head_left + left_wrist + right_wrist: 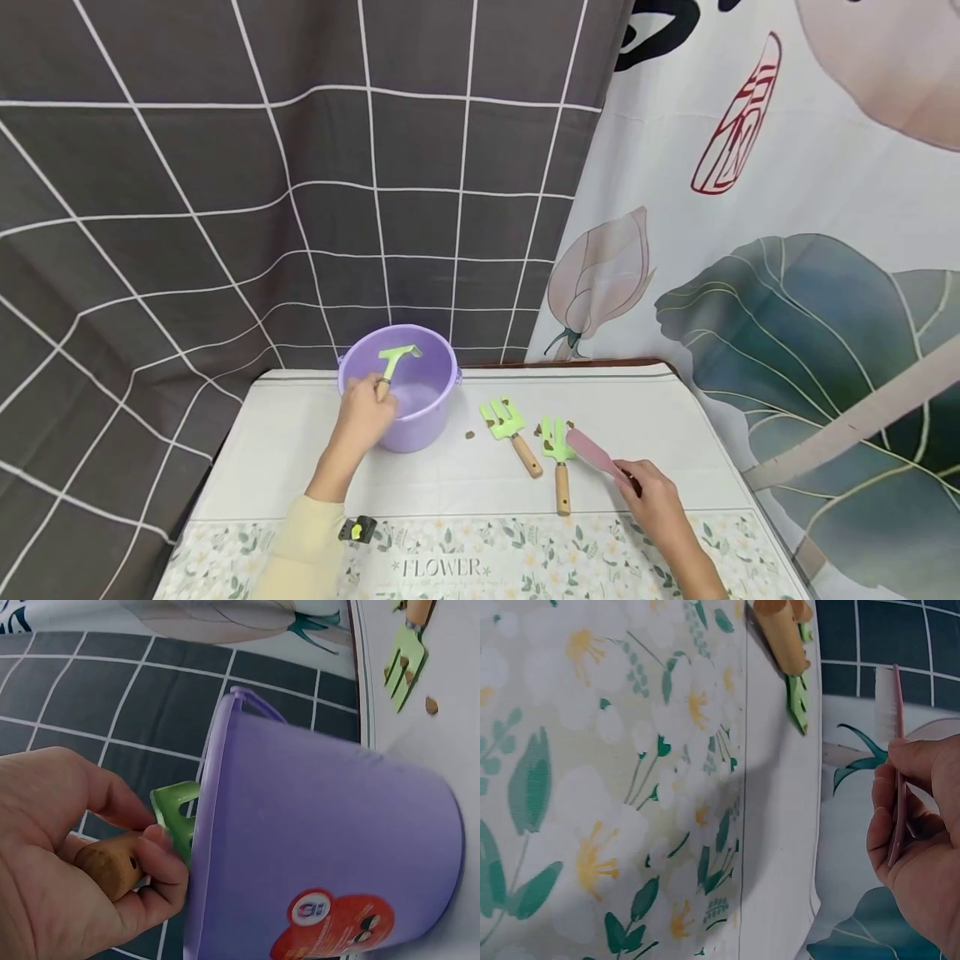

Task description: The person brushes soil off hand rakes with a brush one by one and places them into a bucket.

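My left hand point(366, 412) grips the wooden handle of a small green garden rake point(397, 355), whose head is over the mouth of a purple bucket point(417, 433). In the left wrist view, the bucket's rim hides part of the green head point(177, 817). My right hand point(652, 498) holds a pink brush point(594, 454) by its handle; its white bristles point(885, 705) show in the right wrist view. Near the brush tip lies a green hand fork point(561, 487) with a wooden handle and brown bits on its tines. Another green hand fork point(527, 457) lies left of it, also with brown bits.
A brown crumb point(469, 435) lies between bucket and forks. A small black object with a yellow-green mark point(357, 529) sits beside my left sleeve. The table's cloth point(442, 575) has a flowered front part. A dark gridded curtain point(420, 225) hangs behind.
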